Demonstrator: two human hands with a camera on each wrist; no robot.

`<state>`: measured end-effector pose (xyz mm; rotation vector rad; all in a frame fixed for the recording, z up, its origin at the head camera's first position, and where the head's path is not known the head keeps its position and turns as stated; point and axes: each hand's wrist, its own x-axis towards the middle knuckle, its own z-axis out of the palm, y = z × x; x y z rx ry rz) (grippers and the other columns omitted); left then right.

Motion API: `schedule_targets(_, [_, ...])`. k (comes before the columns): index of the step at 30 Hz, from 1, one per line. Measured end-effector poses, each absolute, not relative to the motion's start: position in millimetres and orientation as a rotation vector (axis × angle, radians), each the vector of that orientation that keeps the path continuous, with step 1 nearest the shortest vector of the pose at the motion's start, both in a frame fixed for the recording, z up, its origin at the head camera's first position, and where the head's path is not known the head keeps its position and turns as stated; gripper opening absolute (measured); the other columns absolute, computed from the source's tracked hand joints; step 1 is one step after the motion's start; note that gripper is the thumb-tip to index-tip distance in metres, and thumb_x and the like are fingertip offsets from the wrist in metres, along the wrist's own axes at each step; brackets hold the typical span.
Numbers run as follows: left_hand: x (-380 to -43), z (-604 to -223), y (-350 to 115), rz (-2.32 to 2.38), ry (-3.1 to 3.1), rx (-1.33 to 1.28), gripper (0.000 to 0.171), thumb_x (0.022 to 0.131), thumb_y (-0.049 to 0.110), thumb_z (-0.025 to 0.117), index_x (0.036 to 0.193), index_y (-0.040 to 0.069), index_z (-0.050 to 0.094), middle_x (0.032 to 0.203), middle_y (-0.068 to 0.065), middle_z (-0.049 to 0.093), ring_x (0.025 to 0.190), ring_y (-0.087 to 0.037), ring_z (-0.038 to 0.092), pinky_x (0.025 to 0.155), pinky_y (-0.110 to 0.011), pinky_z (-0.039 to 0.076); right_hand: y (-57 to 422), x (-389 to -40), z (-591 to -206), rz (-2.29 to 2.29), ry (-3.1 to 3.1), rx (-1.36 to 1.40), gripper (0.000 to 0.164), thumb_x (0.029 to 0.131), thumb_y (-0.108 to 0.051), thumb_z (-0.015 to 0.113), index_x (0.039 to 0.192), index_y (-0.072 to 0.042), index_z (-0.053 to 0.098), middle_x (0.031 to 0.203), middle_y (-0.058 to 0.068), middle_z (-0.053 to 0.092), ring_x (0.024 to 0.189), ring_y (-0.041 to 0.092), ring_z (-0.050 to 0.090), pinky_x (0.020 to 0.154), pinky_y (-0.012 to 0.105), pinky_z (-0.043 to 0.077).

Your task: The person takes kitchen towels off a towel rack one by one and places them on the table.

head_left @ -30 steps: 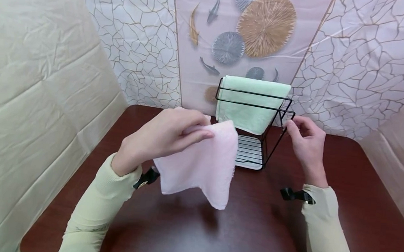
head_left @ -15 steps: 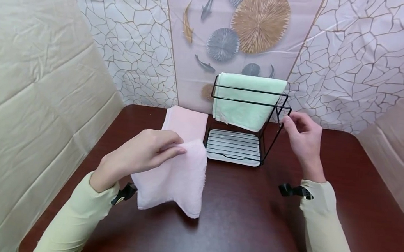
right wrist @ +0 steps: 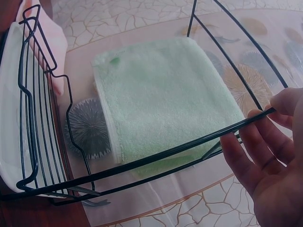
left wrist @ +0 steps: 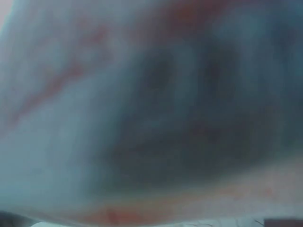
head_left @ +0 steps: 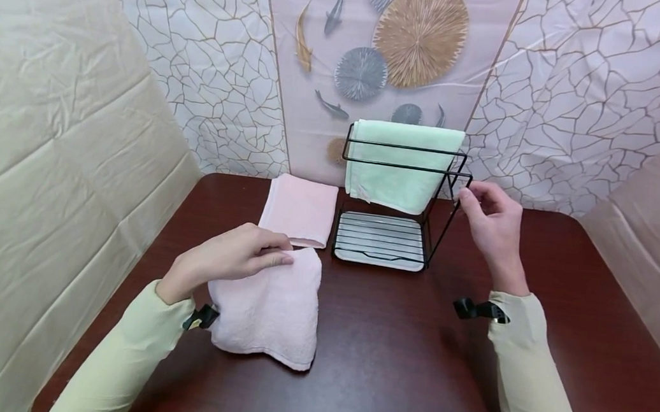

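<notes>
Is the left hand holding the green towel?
No, the left hand pinches the nearer pink towel by its edge.

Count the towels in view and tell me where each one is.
3. The green towel hangs on the rack; the folded pink towel lies on the table beside it; the nearer pink towel is pinched in the left hand. Any hidden beneath these would not show.

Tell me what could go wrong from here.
The right hand grips the black rack at its side; a pull there might tip it. The green towel hangs on the rack, so a jolt could dislodge it. The left hand pinches the near pink towel by its upper edge, so the lower part may crumple.
</notes>
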<state>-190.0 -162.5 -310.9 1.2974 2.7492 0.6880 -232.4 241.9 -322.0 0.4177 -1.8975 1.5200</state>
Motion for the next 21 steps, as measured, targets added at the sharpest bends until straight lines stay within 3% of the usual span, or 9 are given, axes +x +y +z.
schedule_targets(6, [-215.0, -329.0, -167.2, 0.595, 2.778, 1.235, 0.011, 0.099, 0.024, 0.06, 0.094, 0.018, 0.068, 0.078, 0.009, 0.061, 0.069, -0.005, 0.051, 0.069, -0.024, 0.044, 241.0, -232.7, -321.8, 1.522, -1.89, 0.42, 0.016, 0.09, 0.001, 0.064, 0.094, 0.016, 0.062, 0.075, -0.013, 0.064, 0.064, -0.001, 0.054, 0.059, 0.013, 0.042])
schedule_targets(14, [-262.3, -370.3, -159.5, 0.505, 2.778, 1.145, 0.016, 0.101, 0.019, 0.054, 0.104, 0.015, 0.069, 0.097, 0.002, 0.07, 0.089, -0.013, 0.062, 0.087, -0.035, 0.05, 243.7, -235.1, -322.3, 1.543, -1.836, 0.457, 0.014, 0.089, 0.004, 0.064, 0.092, 0.018, 0.061, 0.075, -0.012, 0.066, 0.063, 0.001, 0.055, 0.06, 0.013, 0.043])
schedule_targets(21, [-296.5, -407.5, -155.9, 0.391, 2.781, 1.123, 0.016, 0.102, 0.018, 0.052, 0.106, 0.014, 0.067, 0.098, -0.003, 0.07, 0.094, -0.021, 0.066, 0.088, -0.039, 0.051, 242.7, -235.4, -322.8, 1.58, -1.84, 0.479, 0.012, 0.089, 0.005, 0.064, 0.093, 0.017, 0.063, 0.076, -0.01, 0.067, 0.064, 0.002, 0.056, 0.06, 0.014, 0.044])
